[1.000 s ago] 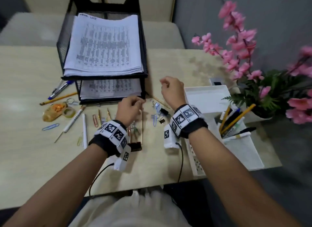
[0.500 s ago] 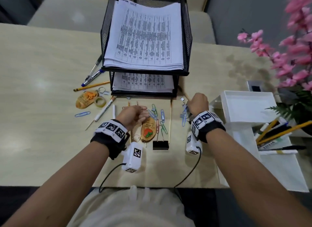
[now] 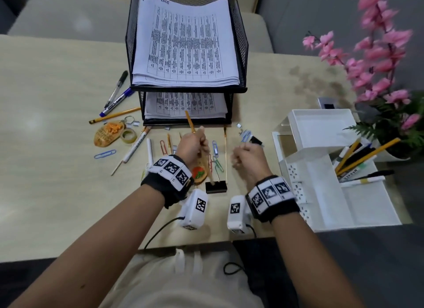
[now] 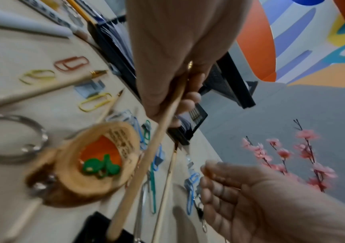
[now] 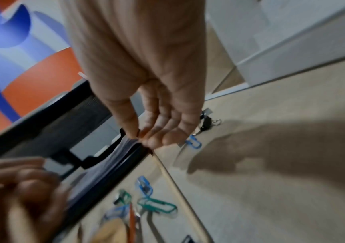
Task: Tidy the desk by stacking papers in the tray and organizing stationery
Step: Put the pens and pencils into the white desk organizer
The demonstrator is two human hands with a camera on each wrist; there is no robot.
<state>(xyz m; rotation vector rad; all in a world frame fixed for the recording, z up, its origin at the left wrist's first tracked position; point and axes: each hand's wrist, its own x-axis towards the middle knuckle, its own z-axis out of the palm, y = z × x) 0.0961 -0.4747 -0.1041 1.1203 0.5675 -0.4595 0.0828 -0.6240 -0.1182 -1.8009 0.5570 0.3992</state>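
Papers (image 3: pixel 185 44) already fill the tray (image 3: pixel 241 55) as my left hand (image 3: pixel 192 145) pinches one pen (image 3: pixel 189 122), right hand (image 3: pixel 249 157) loosely curled and empty, clips (image 3: pixel 104 154) and pencils (image 3: pixel 114 115) still strewn.

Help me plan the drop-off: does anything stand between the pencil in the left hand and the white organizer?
Yes: the right hand hovers between the raised pencil and the white organizer. Nothing else visible rises into that path.

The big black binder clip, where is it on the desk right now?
In the head view the black binder clip sits on the desk nearest the person, between the two wrists, just right of the wooden keychain.
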